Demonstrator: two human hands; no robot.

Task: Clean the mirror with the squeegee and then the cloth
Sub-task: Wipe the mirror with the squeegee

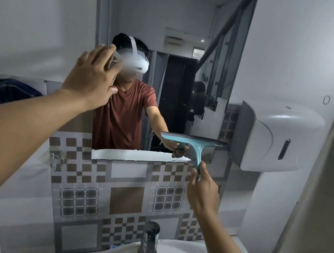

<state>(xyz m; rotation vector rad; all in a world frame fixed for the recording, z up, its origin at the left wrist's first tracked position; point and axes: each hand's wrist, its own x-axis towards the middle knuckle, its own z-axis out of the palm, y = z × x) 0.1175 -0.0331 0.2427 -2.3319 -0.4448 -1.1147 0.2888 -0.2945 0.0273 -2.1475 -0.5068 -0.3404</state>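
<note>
While the left hand (94, 78) lies flat, fingers spread, on the mirror (177, 39), right-hand fingers (202, 186) clamp the squeegee (194, 144), blade horizontal above them.

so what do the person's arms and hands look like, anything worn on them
Both forearms are bare right down to the left hand and right hand: no gloves, watch, rings or wristbands visible. The mirror reflection shows a short-sleeved rust-red t-shirt.
</note>
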